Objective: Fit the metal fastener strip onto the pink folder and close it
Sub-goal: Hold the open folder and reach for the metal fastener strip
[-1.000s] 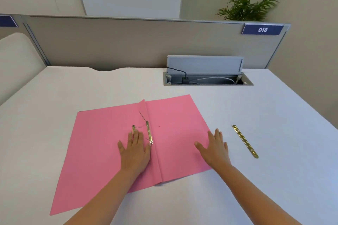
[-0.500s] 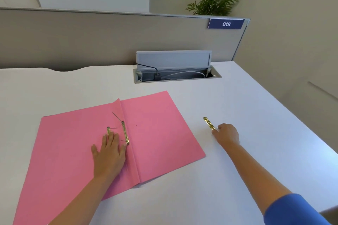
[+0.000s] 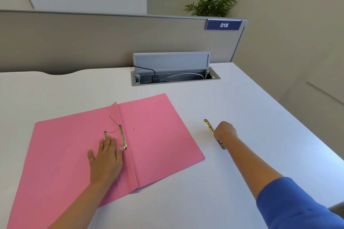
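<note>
The pink folder (image 3: 158, 135) lies open and flat on the white desk. A brass fastener base (image 3: 123, 136) sits along its centre fold, with thin prongs sticking up. My left hand (image 3: 105, 158) presses flat on the folder's left half, fingers spread beside that base. To the right of the folder, the loose gold metal strip (image 3: 209, 125) lies on the desk. My right hand (image 3: 225, 131) covers the strip's middle with fingers curled over it; both ends of the strip show.
An open grey cable tray (image 3: 175, 77) with cords is set into the desk behind the folder. A beige partition with a "018" label (image 3: 224, 24) bounds the back. The desk's right edge (image 3: 290, 115) runs diagonally past my right hand.
My right hand left the folder's right half, reached right to the metal strip and curled over it. The view swung to the right. My left hand stayed on the folder.
</note>
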{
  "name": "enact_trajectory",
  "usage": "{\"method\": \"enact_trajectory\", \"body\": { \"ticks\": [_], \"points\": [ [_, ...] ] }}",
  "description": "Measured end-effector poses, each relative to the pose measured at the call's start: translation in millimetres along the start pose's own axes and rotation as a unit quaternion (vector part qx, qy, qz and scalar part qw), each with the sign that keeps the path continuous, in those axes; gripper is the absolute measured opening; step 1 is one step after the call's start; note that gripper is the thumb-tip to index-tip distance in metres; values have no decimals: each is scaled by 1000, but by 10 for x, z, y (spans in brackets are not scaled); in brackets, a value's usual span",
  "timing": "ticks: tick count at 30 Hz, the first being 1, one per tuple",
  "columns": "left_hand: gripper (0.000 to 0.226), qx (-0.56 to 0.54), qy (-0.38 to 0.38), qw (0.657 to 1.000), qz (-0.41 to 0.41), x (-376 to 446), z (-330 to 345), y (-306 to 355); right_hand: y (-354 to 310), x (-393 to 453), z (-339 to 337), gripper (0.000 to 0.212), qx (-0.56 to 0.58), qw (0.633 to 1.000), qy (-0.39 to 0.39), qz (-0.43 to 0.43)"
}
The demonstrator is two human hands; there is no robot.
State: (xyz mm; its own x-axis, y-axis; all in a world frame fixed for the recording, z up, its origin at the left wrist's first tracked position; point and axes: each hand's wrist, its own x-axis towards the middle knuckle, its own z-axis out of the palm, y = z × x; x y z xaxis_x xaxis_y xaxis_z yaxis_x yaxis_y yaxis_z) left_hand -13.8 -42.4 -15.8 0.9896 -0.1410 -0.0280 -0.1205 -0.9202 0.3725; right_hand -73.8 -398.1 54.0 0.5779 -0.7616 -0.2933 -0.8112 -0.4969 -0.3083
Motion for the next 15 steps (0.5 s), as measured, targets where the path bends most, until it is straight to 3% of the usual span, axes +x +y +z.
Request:
{"method": "enact_trajectory", "body": {
  "ticks": [11,13,15],
  "points": [
    [54,1,-1,1000,1,-20,-7,-1,-10,49,58,22,-13,1000,16,6],
    [54,0,1,1000,3,-21,-5,-3,-13,79,6,13,-14,1000,12,-19],
    [55,4,0,1000,3,-16,-7,0,-17,174,-55,25,-33,996,9,-88]
  ]
}}
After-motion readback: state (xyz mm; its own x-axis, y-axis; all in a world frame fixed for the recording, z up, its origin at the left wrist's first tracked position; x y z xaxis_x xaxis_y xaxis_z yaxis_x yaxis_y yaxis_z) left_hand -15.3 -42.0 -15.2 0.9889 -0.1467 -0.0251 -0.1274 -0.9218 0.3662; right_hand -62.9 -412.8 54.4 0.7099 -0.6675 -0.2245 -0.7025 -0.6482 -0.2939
